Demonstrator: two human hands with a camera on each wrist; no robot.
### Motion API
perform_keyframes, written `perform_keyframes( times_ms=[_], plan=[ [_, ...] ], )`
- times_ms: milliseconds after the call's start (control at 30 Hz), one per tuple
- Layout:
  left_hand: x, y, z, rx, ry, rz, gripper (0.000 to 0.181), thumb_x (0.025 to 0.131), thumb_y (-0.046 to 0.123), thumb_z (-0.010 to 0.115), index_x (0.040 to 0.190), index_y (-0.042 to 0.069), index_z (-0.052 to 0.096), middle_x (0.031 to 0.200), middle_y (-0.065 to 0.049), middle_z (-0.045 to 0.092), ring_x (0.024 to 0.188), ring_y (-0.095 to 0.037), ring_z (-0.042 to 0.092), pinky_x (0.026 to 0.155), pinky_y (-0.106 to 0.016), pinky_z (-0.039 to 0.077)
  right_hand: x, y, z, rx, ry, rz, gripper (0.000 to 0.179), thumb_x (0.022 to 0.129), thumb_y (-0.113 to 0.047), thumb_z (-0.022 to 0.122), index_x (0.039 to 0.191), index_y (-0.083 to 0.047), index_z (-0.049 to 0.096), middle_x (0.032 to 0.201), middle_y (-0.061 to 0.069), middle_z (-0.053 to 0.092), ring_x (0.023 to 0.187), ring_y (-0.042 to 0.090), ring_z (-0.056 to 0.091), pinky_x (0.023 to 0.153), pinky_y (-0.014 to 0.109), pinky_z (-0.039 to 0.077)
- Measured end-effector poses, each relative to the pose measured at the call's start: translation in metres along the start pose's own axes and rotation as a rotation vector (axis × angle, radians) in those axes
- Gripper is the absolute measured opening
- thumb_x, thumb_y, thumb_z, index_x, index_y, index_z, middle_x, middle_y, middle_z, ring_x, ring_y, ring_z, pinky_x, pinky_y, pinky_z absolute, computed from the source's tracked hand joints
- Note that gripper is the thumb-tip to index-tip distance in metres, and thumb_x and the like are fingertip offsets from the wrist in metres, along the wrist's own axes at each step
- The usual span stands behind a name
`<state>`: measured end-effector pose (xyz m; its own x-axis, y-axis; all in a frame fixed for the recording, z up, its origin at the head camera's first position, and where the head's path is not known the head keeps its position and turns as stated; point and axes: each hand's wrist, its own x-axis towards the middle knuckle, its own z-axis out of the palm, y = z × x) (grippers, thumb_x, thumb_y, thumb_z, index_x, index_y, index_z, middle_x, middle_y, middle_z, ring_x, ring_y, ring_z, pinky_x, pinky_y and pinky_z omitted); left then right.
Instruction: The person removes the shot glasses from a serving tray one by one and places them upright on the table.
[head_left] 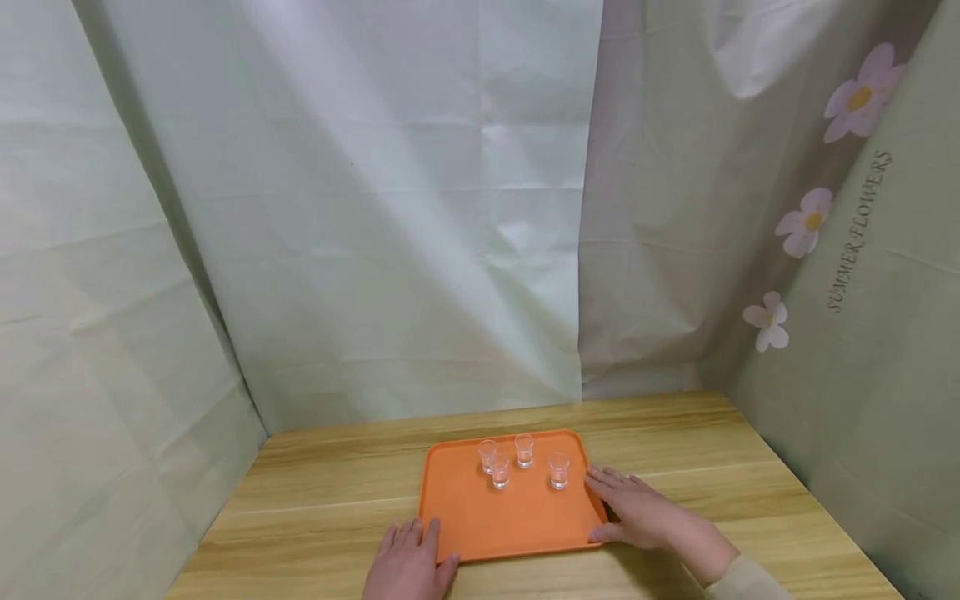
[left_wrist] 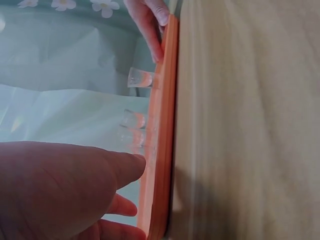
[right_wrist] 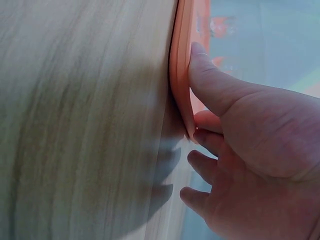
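An orange tray lies flat on the wooden table, with several small clear shot glasses upright on its back half. My left hand is at the tray's near left corner, fingers extended, thumb by the front edge. At the right side of the tray is my right hand, fingers along the side rim and thumb at the near right corner. In the right wrist view, the right thumb touches the rim, and the other fingers stay loosely extended, curled round nothing. Neither hand touches a glass.
The wooden table extends on both sides of the tray. Pale green curtains hang behind it and at both sides. The right curtain bears printed flowers and lettering.
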<state>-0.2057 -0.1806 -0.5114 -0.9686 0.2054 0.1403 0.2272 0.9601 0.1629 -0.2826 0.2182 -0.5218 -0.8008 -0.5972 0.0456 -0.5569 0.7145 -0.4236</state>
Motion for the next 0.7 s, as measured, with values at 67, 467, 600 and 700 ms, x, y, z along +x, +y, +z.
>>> perform_keyframes(
  times_ms=[67, 467, 600, 700],
  plan=[
    [0.0, -0.001, -0.002, -0.007, 0.003, -0.006, 0.063, 0.1, 0.046, 0.079, 0.137, -0.005, 0.071, 0.132, -0.025, 0.072, 0.13, -0.047, 0.065, 0.119, -0.068, 0.043, -0.001, -0.007, -0.004, 0.007, -0.011, 0.005, 0.096, 0.1, -0.063, 0.071, 0.162, 0.006, 0.047, 0.169, 0.03, 0.041, 0.153, 0.059, 0.037, 0.118, 0.082, 0.032],
    [0.008, -0.012, -0.008, -0.041, 0.083, -0.024, 0.056, 0.101, 0.04, 0.08, 0.138, -0.001, 0.072, 0.116, -0.018, 0.076, 0.116, -0.042, 0.072, 0.117, -0.071, 0.044, -0.006, -0.033, -0.02, -0.001, -0.031, 0.037, 0.09, 0.098, -0.045, 0.081, 0.159, 0.012, 0.047, 0.168, 0.034, 0.04, 0.153, 0.06, 0.038, 0.12, 0.08, 0.031],
    [0.013, -0.016, -0.007, -0.052, 0.11, -0.025, 0.054, 0.101, 0.039, 0.08, 0.138, -0.001, 0.072, 0.115, -0.017, 0.077, 0.115, -0.04, 0.072, 0.116, -0.071, 0.044, -0.006, -0.03, -0.017, -0.013, -0.023, 0.014, 0.09, 0.099, -0.047, 0.079, 0.159, 0.013, 0.047, 0.167, 0.036, 0.04, 0.151, 0.062, 0.039, 0.118, 0.081, 0.033],
    [0.016, -0.018, -0.004, -0.066, 0.129, -0.031, 0.054, 0.102, 0.038, 0.079, 0.138, -0.001, 0.072, 0.119, -0.017, 0.077, 0.117, -0.04, 0.071, 0.115, -0.071, 0.044, -0.006, -0.029, -0.016, -0.01, -0.021, 0.006, 0.091, 0.099, -0.048, 0.079, 0.158, 0.013, 0.047, 0.166, 0.037, 0.04, 0.15, 0.063, 0.039, 0.118, 0.081, 0.033]
  ],
)
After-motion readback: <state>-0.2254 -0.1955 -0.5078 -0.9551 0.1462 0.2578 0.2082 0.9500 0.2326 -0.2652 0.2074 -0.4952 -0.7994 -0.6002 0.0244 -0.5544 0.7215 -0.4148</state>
